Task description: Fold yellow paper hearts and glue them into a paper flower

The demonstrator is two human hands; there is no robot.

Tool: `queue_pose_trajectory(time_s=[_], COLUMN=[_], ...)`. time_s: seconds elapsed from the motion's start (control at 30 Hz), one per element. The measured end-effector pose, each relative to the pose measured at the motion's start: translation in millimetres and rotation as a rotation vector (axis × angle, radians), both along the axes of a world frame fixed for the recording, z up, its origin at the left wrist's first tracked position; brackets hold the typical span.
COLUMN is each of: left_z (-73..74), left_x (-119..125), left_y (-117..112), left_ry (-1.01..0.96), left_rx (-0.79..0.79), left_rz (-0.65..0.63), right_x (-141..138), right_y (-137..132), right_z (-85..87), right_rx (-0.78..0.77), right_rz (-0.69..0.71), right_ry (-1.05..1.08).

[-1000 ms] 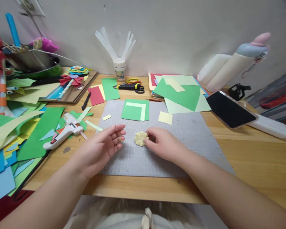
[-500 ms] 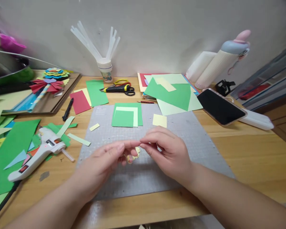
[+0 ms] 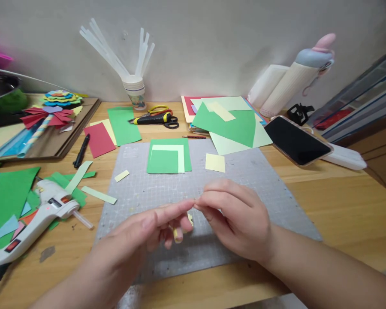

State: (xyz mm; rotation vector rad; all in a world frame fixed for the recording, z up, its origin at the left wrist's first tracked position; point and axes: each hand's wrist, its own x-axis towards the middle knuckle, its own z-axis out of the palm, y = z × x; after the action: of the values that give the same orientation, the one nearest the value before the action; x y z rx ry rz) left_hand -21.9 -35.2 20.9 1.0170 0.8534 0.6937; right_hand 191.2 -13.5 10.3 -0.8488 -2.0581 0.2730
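Both my hands meet above the near part of a grey cutting mat (image 3: 244, 171). My left hand (image 3: 148, 231) and my right hand (image 3: 234, 214) pinch a small pale yellow paper flower (image 3: 189, 218) between their fingertips. Most of the flower is hidden behind my fingers; only a yellow sliver shows. On the mat beyond my hands lie stacked green paper squares (image 3: 169, 155) and a pale yellow square (image 3: 215, 162).
A white glue gun (image 3: 35, 219) lies at the left among green paper scraps. Scissors and a cutter (image 3: 156, 118) lie by a cup of glue sticks (image 3: 135, 92). A phone (image 3: 296, 139) and coloured sheets (image 3: 231, 122) are at the back right.
The yellow flower lay on the mat under my right fingers; both hands have since lifted it and pinch it between them. The view shifted right and down.
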Motion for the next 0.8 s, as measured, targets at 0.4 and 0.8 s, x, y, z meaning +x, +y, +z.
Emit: queue_pose_trajectory(time_s=[0.4,0.8], left_z=[-2.0,-2.9], left_x=[4.6,1.7], left_y=[4.9,4.5], left_ry=[-0.313,-0.526], left_rx=[-0.342,-0.498], left_rz=[0.048,0.038], right_x=[-3.4,-5.8], right_y=[2.9,4.4], right_z=[-1.3,-5.3], right_rx=[-0.053,-0.058], right_rz=[0.058,0.100], right_ry=[0.049,0.108])
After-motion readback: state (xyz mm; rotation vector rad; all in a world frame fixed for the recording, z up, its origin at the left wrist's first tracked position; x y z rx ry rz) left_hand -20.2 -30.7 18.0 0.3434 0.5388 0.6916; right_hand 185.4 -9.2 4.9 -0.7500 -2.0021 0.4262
